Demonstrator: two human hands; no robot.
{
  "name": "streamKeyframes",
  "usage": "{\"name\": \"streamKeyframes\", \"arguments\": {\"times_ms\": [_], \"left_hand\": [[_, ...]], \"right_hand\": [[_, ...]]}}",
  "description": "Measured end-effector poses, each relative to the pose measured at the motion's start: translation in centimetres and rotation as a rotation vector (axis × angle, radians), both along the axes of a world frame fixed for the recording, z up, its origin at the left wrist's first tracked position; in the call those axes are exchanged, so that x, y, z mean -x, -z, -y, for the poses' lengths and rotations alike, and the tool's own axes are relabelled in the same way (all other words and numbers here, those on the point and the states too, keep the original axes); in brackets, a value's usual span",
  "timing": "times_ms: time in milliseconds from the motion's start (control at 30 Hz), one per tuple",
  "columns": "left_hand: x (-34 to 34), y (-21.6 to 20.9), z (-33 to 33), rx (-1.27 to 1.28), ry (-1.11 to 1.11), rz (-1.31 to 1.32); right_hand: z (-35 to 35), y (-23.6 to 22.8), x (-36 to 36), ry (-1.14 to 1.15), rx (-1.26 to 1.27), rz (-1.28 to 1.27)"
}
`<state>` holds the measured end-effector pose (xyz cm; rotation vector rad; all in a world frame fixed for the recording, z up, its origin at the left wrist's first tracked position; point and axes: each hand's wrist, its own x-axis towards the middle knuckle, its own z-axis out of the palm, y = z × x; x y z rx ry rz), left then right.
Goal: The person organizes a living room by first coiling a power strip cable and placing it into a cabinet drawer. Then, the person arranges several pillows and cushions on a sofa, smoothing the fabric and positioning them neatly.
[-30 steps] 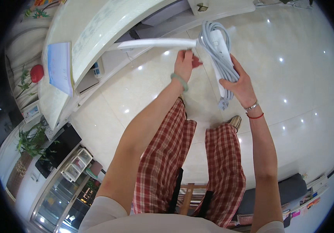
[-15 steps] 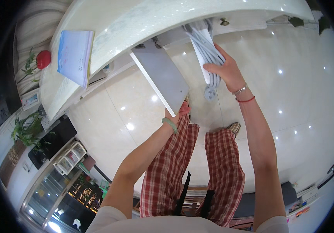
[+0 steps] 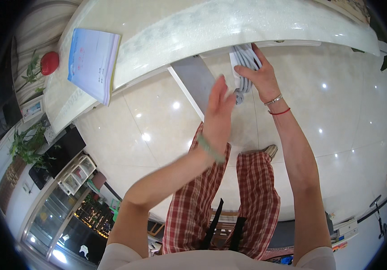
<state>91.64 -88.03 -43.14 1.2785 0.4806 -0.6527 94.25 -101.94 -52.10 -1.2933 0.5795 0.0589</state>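
Observation:
My right hand (image 3: 263,82) grips a white power strip (image 3: 237,67) with its grey-white cable (image 3: 246,60) looped along it. The plug end (image 3: 239,97) hangs at the bottom of the bundle, and the far end is hidden under the counter (image 3: 175,47). My left hand (image 3: 219,112), slightly blurred, is raised with fingers stretched out and holds nothing. It overlaps the view of an open cabinet door (image 3: 192,80), a grey panel with a white edge that swings out below the counter. Whether the hand touches the door cannot be seen.
On the counter's left part lies a book (image 3: 93,63) with a pale blue-violet cover. Beyond it are a red round ornament (image 3: 49,63) and a framed picture (image 3: 32,109). My legs in red checked trousers (image 3: 258,193) are below, over a glossy tiled floor (image 3: 337,117).
My left hand has let go of the door's lower edge and risen toward the power strip. My right hand has pushed the power strip and cable farther under the counter.

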Motion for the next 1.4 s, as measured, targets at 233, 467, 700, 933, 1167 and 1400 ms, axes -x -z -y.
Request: {"name": "streamKeyframes", "arguments": {"times_ms": [233,467,700,933,1167,1400], "left_hand": [[-7.1,3.9,4.0,-0.18,0.166,-0.196],[-8.5,12.6,4.5,0.04,-0.091,0.018],[-7.1,15.4,4.1,-0.67,0.512,0.435],[-4.7,17.3,3.5,-0.413,0.314,0.325],[-10.4,16.9,4.9,0.014,-0.108,0.042],[-4.6,16.4,3.6,-0.129,0.014,0.108]], "right_hand": [[1.3,3.3,-4.7,-0.046,0.439,0.155],[2.6,7.5,-7.0,-0.368,1.193,0.065],[2.1,7.9,-6.0,-0.455,1.25,0.02],[1.0,7.5,-6.1,-0.524,1.244,0.017],[4.0,6.9,-7.4,-0.532,1.216,0.003],[1.9,6.3,-4.9,-0.614,1.215,0.019]]}}
